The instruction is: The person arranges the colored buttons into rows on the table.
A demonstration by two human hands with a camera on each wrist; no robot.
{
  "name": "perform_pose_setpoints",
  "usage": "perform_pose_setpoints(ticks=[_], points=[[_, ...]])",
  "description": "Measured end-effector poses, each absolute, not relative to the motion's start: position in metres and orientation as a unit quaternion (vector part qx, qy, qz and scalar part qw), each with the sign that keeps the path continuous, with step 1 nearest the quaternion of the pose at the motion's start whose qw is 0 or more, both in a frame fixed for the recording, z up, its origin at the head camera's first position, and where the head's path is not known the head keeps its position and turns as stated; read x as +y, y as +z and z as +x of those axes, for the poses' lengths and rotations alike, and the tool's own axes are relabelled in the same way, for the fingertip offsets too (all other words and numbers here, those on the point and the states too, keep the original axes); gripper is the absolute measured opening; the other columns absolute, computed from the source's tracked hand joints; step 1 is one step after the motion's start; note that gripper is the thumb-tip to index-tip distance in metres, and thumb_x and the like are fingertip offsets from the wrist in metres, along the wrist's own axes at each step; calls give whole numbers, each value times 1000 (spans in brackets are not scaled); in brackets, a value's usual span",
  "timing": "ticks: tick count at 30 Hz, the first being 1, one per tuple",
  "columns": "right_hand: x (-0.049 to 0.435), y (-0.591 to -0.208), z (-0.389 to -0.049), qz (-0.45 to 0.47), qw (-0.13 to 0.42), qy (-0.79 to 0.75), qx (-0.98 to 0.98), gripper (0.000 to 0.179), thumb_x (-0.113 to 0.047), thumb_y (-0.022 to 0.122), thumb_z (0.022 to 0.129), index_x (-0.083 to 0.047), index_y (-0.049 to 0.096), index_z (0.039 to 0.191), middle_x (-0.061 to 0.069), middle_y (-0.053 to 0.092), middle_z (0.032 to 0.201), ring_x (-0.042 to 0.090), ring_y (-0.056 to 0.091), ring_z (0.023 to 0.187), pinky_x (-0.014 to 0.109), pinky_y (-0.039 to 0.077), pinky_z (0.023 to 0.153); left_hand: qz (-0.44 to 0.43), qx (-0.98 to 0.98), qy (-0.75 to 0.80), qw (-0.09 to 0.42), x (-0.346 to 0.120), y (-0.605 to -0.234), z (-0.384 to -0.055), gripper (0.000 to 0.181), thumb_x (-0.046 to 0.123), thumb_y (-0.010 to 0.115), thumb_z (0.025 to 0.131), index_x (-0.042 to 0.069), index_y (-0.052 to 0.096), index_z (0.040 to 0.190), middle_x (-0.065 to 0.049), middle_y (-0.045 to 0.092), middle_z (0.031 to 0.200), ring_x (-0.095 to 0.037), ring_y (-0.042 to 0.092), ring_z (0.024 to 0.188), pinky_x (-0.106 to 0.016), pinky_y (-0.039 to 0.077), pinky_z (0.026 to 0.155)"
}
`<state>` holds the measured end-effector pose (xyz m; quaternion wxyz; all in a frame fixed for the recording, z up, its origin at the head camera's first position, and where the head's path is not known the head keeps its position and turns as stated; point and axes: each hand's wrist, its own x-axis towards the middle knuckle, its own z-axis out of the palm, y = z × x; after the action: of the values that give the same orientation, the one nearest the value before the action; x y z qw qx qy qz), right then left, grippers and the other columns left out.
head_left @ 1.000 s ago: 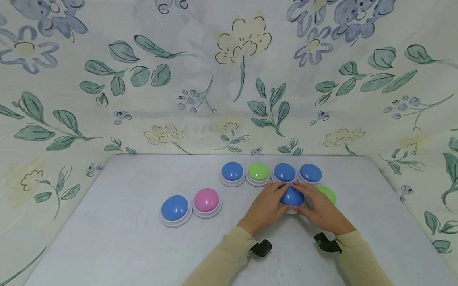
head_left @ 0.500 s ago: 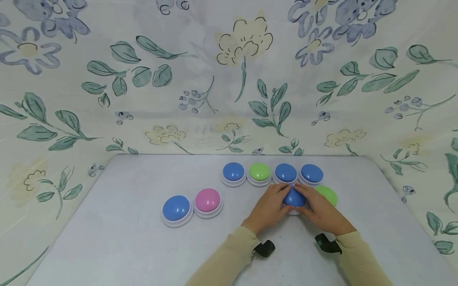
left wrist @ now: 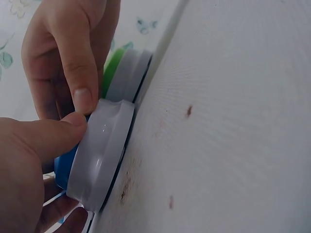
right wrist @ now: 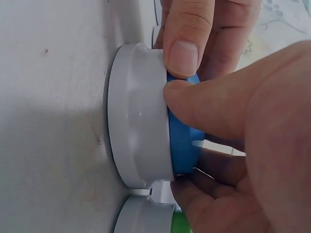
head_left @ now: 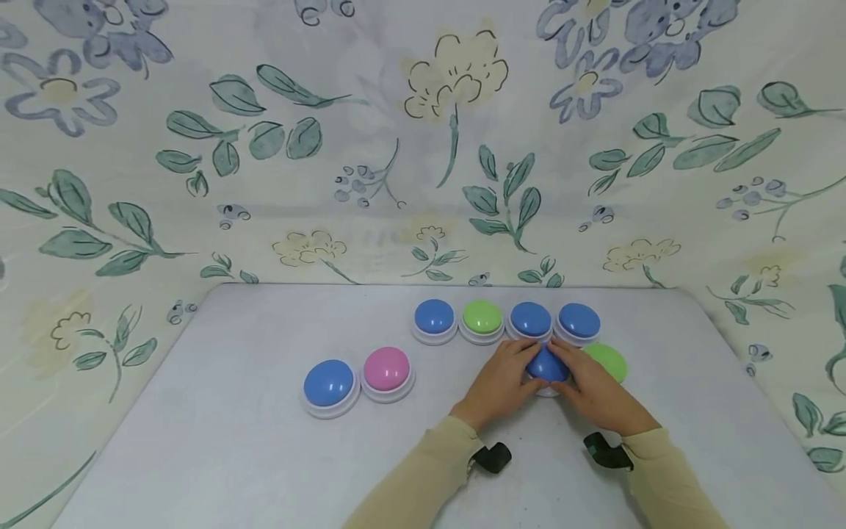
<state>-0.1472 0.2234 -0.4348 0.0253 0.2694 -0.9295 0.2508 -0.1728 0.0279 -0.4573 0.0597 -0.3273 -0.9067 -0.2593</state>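
Observation:
Both hands surround one blue push button (head_left: 547, 365) with a round white base (right wrist: 138, 116), at the front of the cluster on the right. My left hand (head_left: 497, 386) grips its left side, thumb at the near edge and fingers curled round toward the far side. From the other side my right hand (head_left: 600, 391) holds it in the same way. Both thumbs (left wrist: 83, 99) meet at the near edge of the blue dome in the wrist views. The base sits flat on the white table (head_left: 218, 455). A green button (head_left: 606, 362) stands right beside it, partly behind the right hand.
Along the back stand a blue button (head_left: 434, 316), a green one (head_left: 482, 317), another blue one (head_left: 531, 318) and a further blue one (head_left: 579, 320). Farther left, a blue button (head_left: 328, 383) sits beside a pink one (head_left: 386, 368). Floral cloth (head_left: 370, 162) rises behind the table.
The whole head view has shifted slightly, so everything appears a little farther right. Both hands keep their hold on the same blue button, and the other buttons stay in place.

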Motion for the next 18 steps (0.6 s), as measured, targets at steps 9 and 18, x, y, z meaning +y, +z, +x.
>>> perform_pose_setpoints(ticks=[9, 18], points=[[221, -434, -145, 264, 19, 238, -934, 60, 0, 67, 94, 14, 39, 145, 34, 39, 150, 50, 40, 136, 61, 39, 108, -320, -908, -266, 52, 30, -460, -172, 60, 29, 71, 95, 5, 52, 146, -8, 50, 150, -20, 48, 133, -22, 37, 113], [221, -433, -146, 271, 30, 251, -929, 63, 3, 68, 91, 15, 37, 145, 36, 38, 149, 51, 40, 136, 61, 37, 108, -324, -903, -282, 34, 26, -455, -171, 60, 27, 72, 95, 7, 51, 147, -9, 47, 152, -20, 46, 138, -24, 35, 115]])
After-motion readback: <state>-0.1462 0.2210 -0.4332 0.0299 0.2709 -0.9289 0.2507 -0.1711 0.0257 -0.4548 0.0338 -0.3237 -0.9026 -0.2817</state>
